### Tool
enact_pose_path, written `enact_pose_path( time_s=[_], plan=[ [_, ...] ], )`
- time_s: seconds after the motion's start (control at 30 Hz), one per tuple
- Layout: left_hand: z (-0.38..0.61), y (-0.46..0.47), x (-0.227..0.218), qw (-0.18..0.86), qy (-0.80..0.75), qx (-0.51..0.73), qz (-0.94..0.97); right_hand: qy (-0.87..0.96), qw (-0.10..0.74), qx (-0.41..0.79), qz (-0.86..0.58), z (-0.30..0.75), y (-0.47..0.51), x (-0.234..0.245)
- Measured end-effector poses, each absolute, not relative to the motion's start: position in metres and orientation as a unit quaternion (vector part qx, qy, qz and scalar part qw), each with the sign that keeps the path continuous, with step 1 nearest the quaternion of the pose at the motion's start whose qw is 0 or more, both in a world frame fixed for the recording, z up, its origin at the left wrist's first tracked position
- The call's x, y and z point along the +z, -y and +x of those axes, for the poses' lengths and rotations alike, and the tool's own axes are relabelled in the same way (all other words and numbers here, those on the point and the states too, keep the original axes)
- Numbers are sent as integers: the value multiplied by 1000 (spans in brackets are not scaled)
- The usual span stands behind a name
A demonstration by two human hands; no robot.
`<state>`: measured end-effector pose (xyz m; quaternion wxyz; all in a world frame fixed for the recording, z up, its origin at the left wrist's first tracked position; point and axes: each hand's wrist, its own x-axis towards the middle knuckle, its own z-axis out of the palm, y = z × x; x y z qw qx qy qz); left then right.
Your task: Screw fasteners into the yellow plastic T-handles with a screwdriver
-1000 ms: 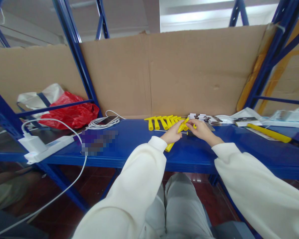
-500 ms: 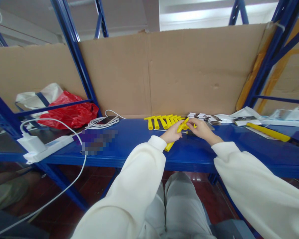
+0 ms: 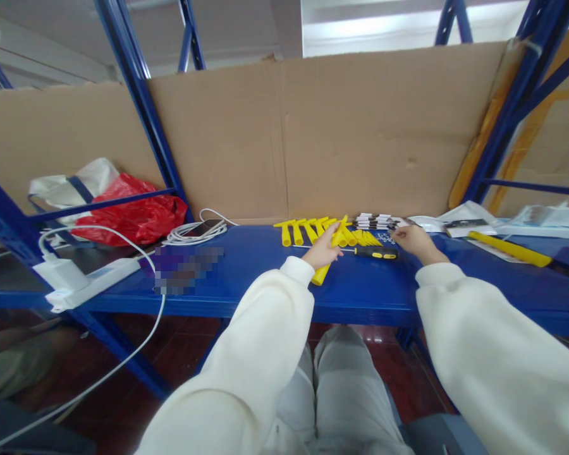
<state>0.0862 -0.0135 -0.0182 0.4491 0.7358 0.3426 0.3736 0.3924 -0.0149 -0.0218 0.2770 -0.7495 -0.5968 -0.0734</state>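
My left hand [image 3: 323, 248] is closed around a yellow plastic scraper-like handle [image 3: 320, 275], which slants up and right out of the fist. Its round end points toward me. Several similar yellow handles [image 3: 298, 233] lie in a row behind the hand. My right hand [image 3: 413, 240] has its fingertips together over a scatter of small shiny parts [image 3: 387, 239]. What sits between those fingertips, if anything, is too small to make out. In front of the row lies a screwdriver with a black and yellow grip [image 3: 376, 253], its shaft pointing left.
Small black-and-white pieces [image 3: 373, 221] are stacked at the back. A long yellow tool [image 3: 509, 249] and white packets [image 3: 469, 222] lie on the right. Left are a coiled white cable [image 3: 189, 235], a power strip [image 3: 97, 283] and a red bag [image 3: 133, 212]. Cardboard [image 3: 351, 139] walls the blue shelf [image 3: 265, 278].
My right hand has moved right, away from the held handle to the small shiny parts, uncovering the screwdriver grip. My left hand keeps hold of the handle, now tilted more upright.
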Motion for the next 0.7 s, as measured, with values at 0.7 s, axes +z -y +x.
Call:
enact_pose_path(
  time_s=[0.7],
  plan=[
    [128, 26, 3, 581, -314, 393, 640, 529, 267, -85, -801, 397, 10, -32]
  ],
)
